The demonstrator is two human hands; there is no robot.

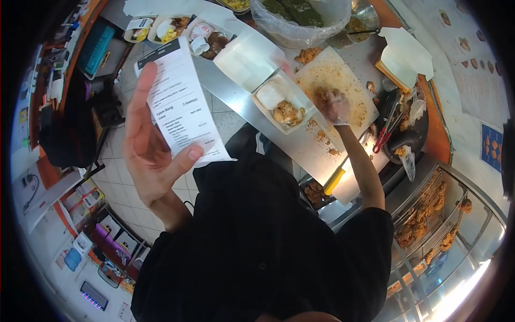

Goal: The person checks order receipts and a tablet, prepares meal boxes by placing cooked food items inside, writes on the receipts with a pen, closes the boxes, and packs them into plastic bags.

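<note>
My left hand is raised at the left, its thumb and fingers closed on a long printed paper receipt. On the right, my right hand wears a clear plastic glove and rests over the crumb-covered cutting board. Its fingers are around a brown piece of fried chicken, partly hidden by them. Just left of this hand, an open takeout box holds white rice and a piece of chicken with sauce.
More filled boxes stand along the counter's far left. A knife with a yellow handle lies at the board's near edge. Red tongs lean by a black pan. A plastic-lined tub of leaves is behind; a rack of fried chicken is at right.
</note>
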